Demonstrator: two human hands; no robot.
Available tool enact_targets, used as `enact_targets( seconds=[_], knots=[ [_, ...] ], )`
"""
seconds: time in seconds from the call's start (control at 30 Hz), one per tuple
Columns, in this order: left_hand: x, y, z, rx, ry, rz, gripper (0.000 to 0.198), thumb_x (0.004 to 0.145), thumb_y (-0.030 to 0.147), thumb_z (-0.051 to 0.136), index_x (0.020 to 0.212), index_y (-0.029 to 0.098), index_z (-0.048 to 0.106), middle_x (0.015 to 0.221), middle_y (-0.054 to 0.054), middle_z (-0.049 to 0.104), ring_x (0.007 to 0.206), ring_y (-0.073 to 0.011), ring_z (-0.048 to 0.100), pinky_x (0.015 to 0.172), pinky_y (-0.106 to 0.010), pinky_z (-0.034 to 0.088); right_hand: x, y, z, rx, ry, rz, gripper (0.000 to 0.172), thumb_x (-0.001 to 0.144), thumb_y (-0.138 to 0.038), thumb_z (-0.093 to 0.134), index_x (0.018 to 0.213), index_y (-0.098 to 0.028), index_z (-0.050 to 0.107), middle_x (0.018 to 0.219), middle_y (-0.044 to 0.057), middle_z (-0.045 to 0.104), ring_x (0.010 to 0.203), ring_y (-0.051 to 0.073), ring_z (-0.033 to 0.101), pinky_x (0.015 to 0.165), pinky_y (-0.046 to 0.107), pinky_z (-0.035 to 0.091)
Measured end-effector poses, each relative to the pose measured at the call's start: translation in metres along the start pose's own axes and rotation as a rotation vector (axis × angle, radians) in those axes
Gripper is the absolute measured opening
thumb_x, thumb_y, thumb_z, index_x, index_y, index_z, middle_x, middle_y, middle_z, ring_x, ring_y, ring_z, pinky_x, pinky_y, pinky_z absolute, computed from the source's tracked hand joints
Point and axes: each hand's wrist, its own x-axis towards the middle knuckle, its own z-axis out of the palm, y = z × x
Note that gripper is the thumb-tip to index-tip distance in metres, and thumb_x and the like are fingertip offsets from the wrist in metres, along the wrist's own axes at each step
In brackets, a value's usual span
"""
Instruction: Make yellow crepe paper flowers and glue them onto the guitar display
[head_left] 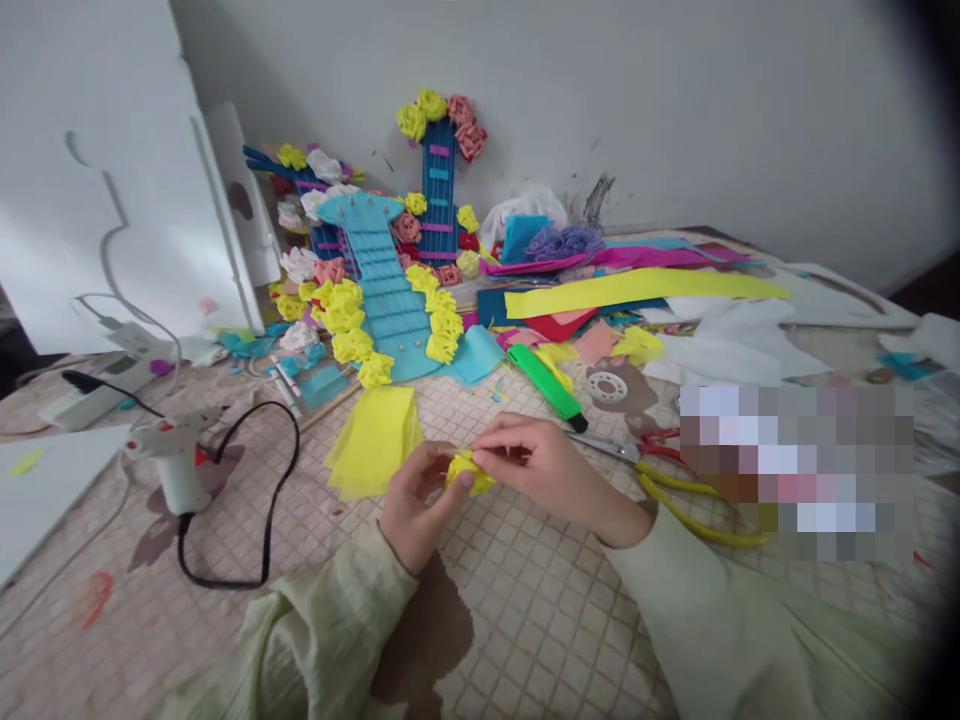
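A small yellow crepe paper flower [480, 478] is pinched between my two hands over the tiled-pattern table cover. My left hand [421, 505] is closed on its left side, with the thumb pressed against the front. From the right, the fingertips of my right hand [536, 462] are closed on its upper edge. Part of the flower is hidden behind the fingers. Just beyond my left hand lies a fanned stack of yellow paper sheets [375, 440]. Farther back, a light-blue guitar-shaped craft [390, 290] leans upright, edged with yellow paper flowers [341, 305].
A white glue gun [178, 465] with a looped black cord stands at left. Right of my hands are a green cutter [544, 382], scissors [607, 447] and yellow-handled pliers [690, 510]. Behind lie a yellow paper strip [645, 290], white paper [742, 345] and a dark-blue guitar craft [439, 190].
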Motion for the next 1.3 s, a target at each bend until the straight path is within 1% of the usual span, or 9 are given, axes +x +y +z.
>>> enact_targets(
  seconds=[0.23, 0.37, 0.5, 0.7, 0.83, 0.97, 1.1, 1.2, 1.3],
  knots=[
    [0.001, 0.001, -0.004, 0.092, -0.036, 0.014, 0.016, 0.077, 0.026, 0.056, 0.087, 0.015, 0.052, 0.078, -0.003, 0.056, 0.073, -0.0129, 0.054, 0.066, -0.025, 0.046, -0.001, 0.002, 0.004, 0.048, 0.018, 0.049, 0.011, 0.077, -0.017, 0.055, 0.078, -0.018, 0.066, 0.078, 0.001, 0.058, 0.067, 0.01, 0.053, 0.056, 0.022, 0.042],
    [0.001, 0.0, -0.007, 0.139, -0.051, 0.078, 0.013, 0.077, 0.024, 0.055, 0.086, 0.016, 0.052, 0.078, -0.003, 0.056, 0.072, -0.0129, 0.055, 0.065, -0.025, 0.046, -0.002, 0.003, 0.006, 0.057, 0.007, 0.064, 0.01, 0.076, -0.018, 0.056, 0.079, -0.018, 0.066, 0.079, 0.001, 0.059, 0.07, 0.011, 0.055, 0.058, 0.022, 0.044],
    [0.001, 0.0, -0.01, 0.17, -0.078, 0.153, 0.011, 0.076, 0.02, 0.056, 0.086, 0.017, 0.054, 0.079, -0.003, 0.057, 0.075, -0.0135, 0.055, 0.068, -0.026, 0.047, -0.002, 0.001, 0.006, 0.047, -0.007, 0.103, 0.007, 0.073, -0.016, 0.059, 0.076, -0.017, 0.065, 0.075, 0.0, 0.058, 0.067, 0.01, 0.053, 0.057, 0.022, 0.043],
    [0.002, -0.003, -0.016, 0.193, -0.123, 0.238, 0.016, 0.074, 0.014, 0.058, 0.089, 0.017, 0.054, 0.081, -0.004, 0.058, 0.077, -0.0142, 0.056, 0.068, -0.027, 0.048, -0.002, -0.008, 0.002, 0.029, -0.047, 0.157, 0.008, 0.071, -0.014, 0.061, 0.076, -0.018, 0.065, 0.076, -0.001, 0.061, 0.066, 0.009, 0.053, 0.058, 0.022, 0.042],
    [0.002, -0.004, -0.018, 0.2, -0.14, 0.274, 0.017, 0.073, 0.012, 0.059, 0.088, 0.017, 0.055, 0.081, -0.004, 0.059, 0.078, -0.0148, 0.057, 0.069, -0.028, 0.048, -0.003, -0.009, 0.003, 0.011, -0.051, 0.149, 0.007, 0.071, -0.014, 0.062, 0.076, -0.018, 0.065, 0.075, -0.001, 0.062, 0.064, 0.009, 0.053, 0.057, 0.022, 0.042],
    [0.002, -0.004, -0.017, 0.163, -0.144, 0.264, 0.019, 0.073, 0.012, 0.059, 0.09, 0.018, 0.055, 0.083, -0.004, 0.059, 0.08, -0.0157, 0.057, 0.071, -0.029, 0.048, -0.004, -0.005, 0.007, -0.014, 0.0, 0.107, 0.007, 0.07, -0.013, 0.064, 0.076, -0.018, 0.066, 0.076, -0.001, 0.062, 0.066, 0.009, 0.054, 0.057, 0.021, 0.043],
    [0.002, -0.002, -0.016, 0.118, -0.136, 0.232, 0.028, 0.067, 0.013, 0.065, 0.092, 0.018, 0.055, 0.086, -0.005, 0.058, 0.083, -0.0173, 0.056, 0.073, -0.031, 0.048, -0.005, -0.004, 0.011, -0.024, 0.07, 0.071, 0.011, 0.069, -0.01, 0.065, 0.077, -0.017, 0.065, 0.078, -0.001, 0.062, 0.072, 0.01, 0.056, 0.061, 0.021, 0.046],
    [0.002, -0.002, -0.015, 0.081, -0.114, 0.194, 0.031, 0.065, 0.012, 0.067, 0.093, 0.018, 0.056, 0.086, -0.005, 0.059, 0.083, -0.0171, 0.056, 0.073, -0.031, 0.048, -0.005, -0.003, 0.013, -0.042, 0.116, 0.06, 0.013, 0.068, -0.008, 0.065, 0.077, -0.017, 0.064, 0.077, -0.001, 0.061, 0.07, 0.01, 0.056, 0.06, 0.021, 0.047],
    [0.004, -0.002, -0.014, 0.012, -0.079, 0.126, 0.027, 0.067, 0.012, 0.065, 0.092, 0.017, 0.057, 0.086, -0.005, 0.06, 0.082, -0.016, 0.058, 0.075, -0.03, 0.049, -0.004, -0.002, 0.015, -0.065, 0.165, -0.002, 0.014, 0.068, -0.005, 0.064, 0.078, -0.016, 0.063, 0.074, -0.001, 0.058, 0.067, 0.009, 0.054, 0.057, 0.019, 0.046]
  ],
)
